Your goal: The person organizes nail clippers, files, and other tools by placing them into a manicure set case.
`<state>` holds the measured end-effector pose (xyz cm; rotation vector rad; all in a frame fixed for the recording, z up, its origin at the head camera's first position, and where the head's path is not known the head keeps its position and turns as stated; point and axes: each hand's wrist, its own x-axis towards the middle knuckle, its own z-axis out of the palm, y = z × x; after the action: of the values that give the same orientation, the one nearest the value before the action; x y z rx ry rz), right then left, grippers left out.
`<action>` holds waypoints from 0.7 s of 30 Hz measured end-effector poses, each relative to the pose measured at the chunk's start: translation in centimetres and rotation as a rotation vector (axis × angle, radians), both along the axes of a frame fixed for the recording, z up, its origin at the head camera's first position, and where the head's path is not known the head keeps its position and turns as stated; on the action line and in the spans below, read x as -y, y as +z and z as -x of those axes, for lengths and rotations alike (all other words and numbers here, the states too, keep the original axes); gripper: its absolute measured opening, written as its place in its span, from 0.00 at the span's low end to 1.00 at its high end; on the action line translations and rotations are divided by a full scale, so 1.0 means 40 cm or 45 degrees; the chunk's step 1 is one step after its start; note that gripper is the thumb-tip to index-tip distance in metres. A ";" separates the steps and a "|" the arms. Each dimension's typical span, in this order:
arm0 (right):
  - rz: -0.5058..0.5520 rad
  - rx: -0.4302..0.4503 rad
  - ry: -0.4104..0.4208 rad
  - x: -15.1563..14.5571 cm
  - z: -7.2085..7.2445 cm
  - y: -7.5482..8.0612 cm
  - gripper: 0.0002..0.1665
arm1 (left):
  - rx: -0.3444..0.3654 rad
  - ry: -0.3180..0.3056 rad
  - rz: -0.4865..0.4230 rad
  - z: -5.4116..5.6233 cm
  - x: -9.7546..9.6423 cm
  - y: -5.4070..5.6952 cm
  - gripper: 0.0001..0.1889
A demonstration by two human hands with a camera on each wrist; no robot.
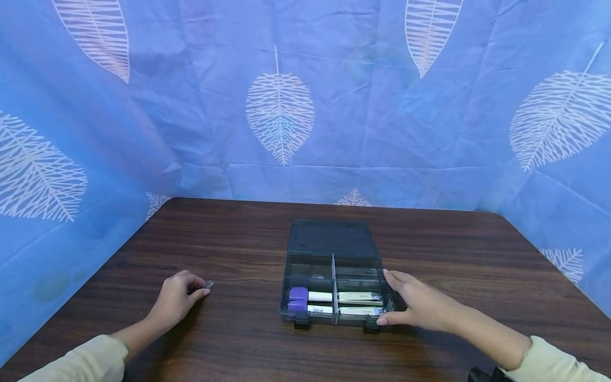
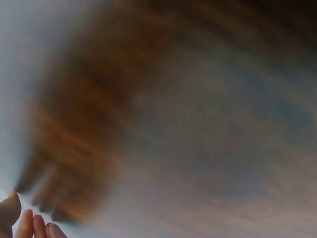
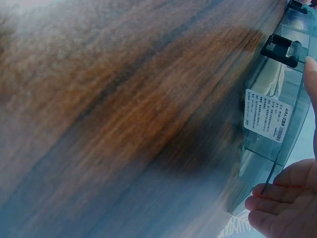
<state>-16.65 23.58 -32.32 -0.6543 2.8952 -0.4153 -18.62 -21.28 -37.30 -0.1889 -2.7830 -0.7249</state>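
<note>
A dark see-through plastic case (image 1: pixel 329 237) lies with its lid laid back on the table, a thin divider (image 1: pixel 334 286) splitting its inside. On its left side lie two white sticks with purple caps (image 1: pixel 298 293); on the right, two pale nail clippers (image 1: pixel 360 298) with metal ends. My right hand (image 1: pixel 412 302) grips the case's right side, thumb at the near corner by a black latch (image 3: pixel 281 49). Left of the case, my left hand (image 1: pixel 179 294) pinches a small greyish shiny piece (image 1: pixel 210 285) close over the table; its kind I cannot tell.
The brown wood-grain table (image 1: pixel 238 228) has rounded far corners. A blue cloth with white leaf prints (image 1: pixel 363 116) hangs behind and at both sides. A black object (image 1: pixel 489 374) shows by the right sleeve. A printed white label (image 3: pixel 268 115) is on the case.
</note>
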 end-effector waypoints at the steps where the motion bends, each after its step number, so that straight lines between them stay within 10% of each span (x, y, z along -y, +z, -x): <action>1: -0.001 -0.001 0.000 0.000 0.000 -0.001 0.64 | 0.005 0.001 -0.003 0.001 0.000 0.000 0.05; 21: 0.031 -0.018 0.032 -0.004 -0.001 -0.004 0.63 | -0.142 -0.051 0.004 0.003 -0.002 0.003 0.02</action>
<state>-16.62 23.74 -32.47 -0.6991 2.8962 -0.4451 -18.72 -21.21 -37.19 -0.2776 -2.6815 -0.6970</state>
